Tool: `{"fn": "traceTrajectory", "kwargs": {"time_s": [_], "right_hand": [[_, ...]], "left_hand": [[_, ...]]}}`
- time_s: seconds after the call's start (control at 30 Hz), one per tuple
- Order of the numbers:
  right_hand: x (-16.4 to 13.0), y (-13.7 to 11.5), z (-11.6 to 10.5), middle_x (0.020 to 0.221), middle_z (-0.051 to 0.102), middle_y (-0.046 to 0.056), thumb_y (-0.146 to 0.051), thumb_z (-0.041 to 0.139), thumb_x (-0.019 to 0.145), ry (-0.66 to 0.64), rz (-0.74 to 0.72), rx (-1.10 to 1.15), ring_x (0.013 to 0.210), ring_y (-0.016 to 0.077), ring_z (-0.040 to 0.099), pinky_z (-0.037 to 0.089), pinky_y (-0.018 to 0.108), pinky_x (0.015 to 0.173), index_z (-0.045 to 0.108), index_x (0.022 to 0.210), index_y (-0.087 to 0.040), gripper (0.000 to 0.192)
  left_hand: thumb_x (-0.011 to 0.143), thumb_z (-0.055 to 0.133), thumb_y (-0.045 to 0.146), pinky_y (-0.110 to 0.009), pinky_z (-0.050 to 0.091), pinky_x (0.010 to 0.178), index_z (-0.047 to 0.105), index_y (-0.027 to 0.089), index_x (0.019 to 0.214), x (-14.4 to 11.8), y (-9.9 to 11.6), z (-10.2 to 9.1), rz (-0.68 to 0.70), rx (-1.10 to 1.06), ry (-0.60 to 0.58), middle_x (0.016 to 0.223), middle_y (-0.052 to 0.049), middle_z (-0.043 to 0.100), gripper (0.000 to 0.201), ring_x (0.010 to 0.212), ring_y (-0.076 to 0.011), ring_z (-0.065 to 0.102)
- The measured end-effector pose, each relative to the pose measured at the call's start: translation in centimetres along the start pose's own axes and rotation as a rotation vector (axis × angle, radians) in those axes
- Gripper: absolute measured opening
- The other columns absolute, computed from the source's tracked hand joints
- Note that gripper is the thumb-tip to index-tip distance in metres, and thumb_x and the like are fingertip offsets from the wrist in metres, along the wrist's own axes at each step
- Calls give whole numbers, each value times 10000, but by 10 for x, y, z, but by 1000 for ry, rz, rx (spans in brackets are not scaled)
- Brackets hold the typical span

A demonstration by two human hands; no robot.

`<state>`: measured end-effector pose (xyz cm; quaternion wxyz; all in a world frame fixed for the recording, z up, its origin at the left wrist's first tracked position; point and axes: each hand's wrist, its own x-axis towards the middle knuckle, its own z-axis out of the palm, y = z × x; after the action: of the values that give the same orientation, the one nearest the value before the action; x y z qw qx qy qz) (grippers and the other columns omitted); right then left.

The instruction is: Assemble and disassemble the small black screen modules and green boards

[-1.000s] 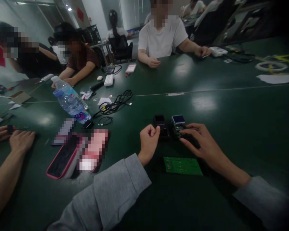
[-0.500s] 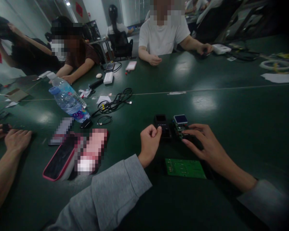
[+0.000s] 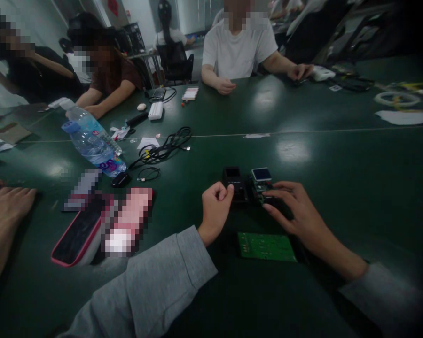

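Observation:
A black plastic device casing with a dark window lies on the table. My left hand is curled closed at its left edge, the thumb tip overlapping it; whatever the fingers hold, if anything, is hidden. Just right of the casing is a circuit board with a small screen. My right hand grips the lower right side of that board between thumb and fingers. Nearer to me, a flat green circuit board lies below both hands.
Phones, two water bottles and coiled black cables occupy the table's left side. Another person's hand rests at the left edge. Across the table sits a person in a white shirt. White paper lies far right.
The view has shifted slightly, so most things sit a little further left. Both hands keep nearly the same pose at the casing and the board with the screen.

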<state>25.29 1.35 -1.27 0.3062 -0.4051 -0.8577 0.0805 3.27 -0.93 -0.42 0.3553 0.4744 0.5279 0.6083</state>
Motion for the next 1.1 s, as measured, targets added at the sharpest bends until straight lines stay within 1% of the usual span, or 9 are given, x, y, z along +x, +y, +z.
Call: {"fn": "traceTrajectory", "kwargs": {"time_s": [0.17,0.33,0.47,0.57,0.67,0.8,0.97,1.03,1.1], "right_hand": [[0,-7,-4,1284,448,122,-423,575,969,-3,35,38,1154,291,528,509,504,959,577,1190,-228,295],[0,-12,-6,1280,451,127,-439,652,925,-2,65,28,1143,283,537,530,472,935,557,1171,-226,339],[1,-12,-4,1141,501,119,-470,655,912,66,118,15,1033,273,573,554,455,864,515,1061,-205,335],[1,-9,1,1124,523,128,-435,636,916,121,165,6,985,278,593,561,464,835,454,1159,-194,387],[1,-7,4,1187,553,143,-333,579,943,101,178,8,1043,297,602,551,492,886,406,1284,-199,405],[-3,-9,1,1252,559,146,-270,531,963,70,179,57,1141,298,583,521,505,975,398,1337,-207,402],[-39,1,-30,1354,528,126,-313,505,986,56,224,94,1226,272,553,468,496,1062,365,1435,-239,477],[-75,22,-57,1316,558,124,-380,499,989,79,307,31,1186,278,577,485,492,1031,418,1417,-239,458],[-129,53,-93,1288,578,143,-480,515,967,153,434,-89,1144,309,601,501,511,989,452,1407,-228,511]], "left_hand": [[871,635,230,-232,277,541,271,199,573,0,2,0,0,47,18,556,73,313,472,529,-83,296],[849,652,231,-234,275,531,275,198,563,0,-2,-1,22,67,42,548,71,315,475,517,-84,300],[838,665,237,-232,290,530,292,197,565,-1,-3,-3,17,91,48,545,68,335,464,515,-87,317],[838,660,235,-229,307,532,306,196,567,-1,-2,-3,13,91,42,548,64,359,448,515,-89,335],[838,658,236,-229,305,527,309,197,571,-2,-3,-4,24,86,34,554,63,360,441,516,-89,333],[832,662,248,-230,289,518,298,200,570,-1,-5,-5,31,85,34,546,67,337,452,510,-89,315],[823,677,258,-225,302,522,307,200,571,2,-8,-8,26,65,11,549,66,352,452,515,-91,335],[823,676,260,-223,301,522,309,199,574,2,-8,-9,25,60,3,553,65,355,448,517,-91,339],[825,672,264,-222,297,523,306,197,575,2,-8,-9,27,63,-1,556,64,355,448,519,-90,337]]}}
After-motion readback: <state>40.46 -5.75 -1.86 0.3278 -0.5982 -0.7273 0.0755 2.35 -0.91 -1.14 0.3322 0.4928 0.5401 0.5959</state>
